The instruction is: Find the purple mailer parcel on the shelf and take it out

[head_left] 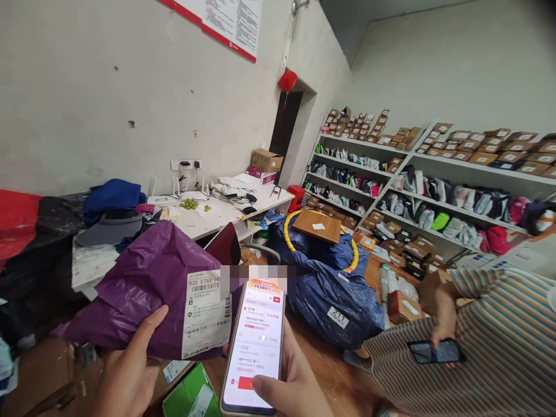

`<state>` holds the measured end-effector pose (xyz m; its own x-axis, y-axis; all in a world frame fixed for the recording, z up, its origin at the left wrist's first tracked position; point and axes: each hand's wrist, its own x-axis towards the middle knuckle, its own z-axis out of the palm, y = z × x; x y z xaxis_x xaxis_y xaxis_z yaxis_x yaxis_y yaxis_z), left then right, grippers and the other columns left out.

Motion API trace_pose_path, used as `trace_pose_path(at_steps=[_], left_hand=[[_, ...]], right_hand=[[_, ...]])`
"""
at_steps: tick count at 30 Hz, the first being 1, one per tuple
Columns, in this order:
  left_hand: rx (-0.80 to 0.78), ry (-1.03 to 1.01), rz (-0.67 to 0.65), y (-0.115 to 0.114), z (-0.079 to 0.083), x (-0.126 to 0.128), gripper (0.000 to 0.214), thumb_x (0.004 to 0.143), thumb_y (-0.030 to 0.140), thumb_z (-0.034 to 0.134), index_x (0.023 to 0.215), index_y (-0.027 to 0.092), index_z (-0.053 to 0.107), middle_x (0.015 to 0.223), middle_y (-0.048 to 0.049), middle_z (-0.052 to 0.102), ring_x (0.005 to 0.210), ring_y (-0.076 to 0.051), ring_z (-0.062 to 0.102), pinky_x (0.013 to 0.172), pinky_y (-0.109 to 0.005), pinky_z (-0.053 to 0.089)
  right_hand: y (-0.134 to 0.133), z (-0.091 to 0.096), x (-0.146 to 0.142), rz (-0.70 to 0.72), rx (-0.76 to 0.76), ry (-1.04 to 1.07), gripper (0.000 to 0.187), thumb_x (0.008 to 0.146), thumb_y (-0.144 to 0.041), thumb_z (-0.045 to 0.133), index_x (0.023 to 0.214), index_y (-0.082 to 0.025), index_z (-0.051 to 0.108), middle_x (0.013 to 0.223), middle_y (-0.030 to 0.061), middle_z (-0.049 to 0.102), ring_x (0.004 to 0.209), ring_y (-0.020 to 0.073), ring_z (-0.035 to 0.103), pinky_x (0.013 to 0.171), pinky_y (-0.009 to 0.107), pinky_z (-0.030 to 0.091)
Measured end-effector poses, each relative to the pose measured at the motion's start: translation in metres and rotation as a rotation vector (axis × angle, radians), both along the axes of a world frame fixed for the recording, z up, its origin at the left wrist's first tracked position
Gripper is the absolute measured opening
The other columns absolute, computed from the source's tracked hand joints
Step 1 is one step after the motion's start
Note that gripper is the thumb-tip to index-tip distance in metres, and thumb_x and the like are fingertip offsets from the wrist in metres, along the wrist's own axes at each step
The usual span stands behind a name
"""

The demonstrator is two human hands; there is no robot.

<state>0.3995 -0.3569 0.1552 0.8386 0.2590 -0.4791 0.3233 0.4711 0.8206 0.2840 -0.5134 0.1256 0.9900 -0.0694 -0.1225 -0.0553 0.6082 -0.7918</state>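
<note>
A crinkled purple mailing bag (143, 278) is gripped at its lower edge by my left hand (134, 365), the thumb lying on its front. On the bag's right side sits a white shipping label (206, 313) with barcodes and printed text. My right hand (299, 376) holds a smartphone (254, 347) upright beside the bag. Its lit screen shows a list with red marks, and my thumb rests on the red button near the bottom. Part of the view above the phone is blurred out.
A white desk (200, 223) with routers, grapes and cloth lines the wall. Large blue sacks (334, 301) and a yellow hoop (289, 231) stand ahead. Shelves (369, 162) hold many parcels. A person in a striped shirt (490, 330) holds a phone (436, 351) at right. A green package (191, 394) lies below.
</note>
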Motion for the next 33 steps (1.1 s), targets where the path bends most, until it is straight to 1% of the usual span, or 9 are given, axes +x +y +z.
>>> trace_pose_path(at_steps=[2,5,10,16,20,25,28,30,33], left_hand=[[0.005,0.038,0.017,-0.004,0.003,0.000,0.041,0.073,0.006,0.068,0.108,0.027,0.069,0.094,0.0047,0.076,0.064,-0.010,0.068,0.055,-0.014,0.056],[-0.013,0.060,0.035,-0.006,-0.002,0.002,0.037,0.071,0.004,0.069,0.102,0.024,0.070,0.088,0.0043,0.076,0.063,-0.010,0.068,0.050,-0.013,0.054],[-0.054,0.044,0.032,-0.007,-0.012,0.008,0.020,0.073,0.006,0.068,0.090,0.017,0.070,0.075,0.0010,0.075,0.060,-0.012,0.068,0.060,-0.019,0.059],[-0.056,-0.019,0.043,-0.011,-0.008,0.011,0.023,0.076,0.002,0.065,0.094,0.015,0.070,0.073,-0.0016,0.076,0.066,-0.011,0.070,0.068,-0.018,0.058],[-0.069,-0.040,0.046,-0.011,-0.007,0.013,0.029,0.078,0.003,0.063,0.103,0.016,0.069,0.077,-0.0017,0.076,0.068,-0.010,0.070,0.068,-0.017,0.058],[-0.044,-0.039,0.028,-0.011,-0.010,0.016,0.034,0.076,0.006,0.066,0.108,0.018,0.067,0.083,-0.0031,0.077,0.072,-0.014,0.072,0.072,-0.023,0.059],[-0.036,-0.043,0.039,-0.011,-0.011,0.018,0.035,0.076,0.006,0.065,0.109,0.019,0.067,0.085,-0.0026,0.077,0.073,-0.014,0.072,0.073,-0.023,0.059],[-0.042,-0.042,0.045,-0.011,-0.010,0.019,0.035,0.076,0.005,0.066,0.108,0.019,0.067,0.083,-0.0023,0.077,0.074,-0.014,0.072,0.075,-0.024,0.059],[-0.041,-0.036,0.041,-0.011,-0.007,0.021,0.036,0.075,0.006,0.067,0.108,0.019,0.067,0.083,-0.0022,0.077,0.075,-0.014,0.072,0.079,-0.027,0.059]], right_hand=[[-0.002,0.000,0.001,-0.001,-0.011,-0.005,0.115,0.056,-0.028,0.086,0.143,-0.021,0.011,0.118,0.0159,0.071,0.105,0.0287,0.069,0.086,0.042,0.051],[-0.005,-0.002,0.003,-0.002,-0.009,-0.005,0.117,0.056,-0.029,0.087,0.144,-0.022,0.010,0.118,0.0152,0.071,0.104,0.0286,0.069,0.085,0.041,0.052],[-0.009,-0.003,0.008,0.017,-0.022,0.015,0.121,0.057,-0.031,0.086,0.144,-0.020,0.002,0.110,0.0144,0.073,0.094,0.0278,0.071,0.080,0.039,0.053],[-0.012,0.000,0.015,0.012,0.023,0.057,0.136,0.055,-0.032,0.088,0.145,-0.020,-0.014,0.117,0.0162,0.071,0.105,0.0318,0.068,0.089,0.045,0.052],[-0.017,-0.002,0.018,0.027,0.000,0.077,0.128,0.058,-0.028,0.087,0.148,-0.024,-0.005,0.116,0.0136,0.071,0.104,0.0316,0.068,0.086,0.043,0.054],[-0.021,-0.002,0.021,0.012,0.037,0.077,0.122,0.059,-0.025,0.086,0.148,-0.026,0.004,0.116,0.0112,0.072,0.114,0.0318,0.064,0.094,0.046,0.051],[-0.021,0.000,0.023,0.021,0.038,0.061,0.115,0.059,-0.026,0.086,0.147,-0.025,0.011,0.119,0.0130,0.070,0.112,0.0318,0.065,0.097,0.047,0.049],[-0.021,0.003,0.025,0.033,0.033,0.064,0.115,0.059,-0.027,0.086,0.147,-0.024,0.011,0.119,0.0146,0.070,0.110,0.0323,0.066,0.096,0.047,0.049],[-0.020,0.007,0.028,0.034,0.036,0.077,0.122,0.059,-0.028,0.086,0.147,-0.023,0.003,0.118,0.0149,0.071,0.110,0.0327,0.066,0.098,0.049,0.048]])
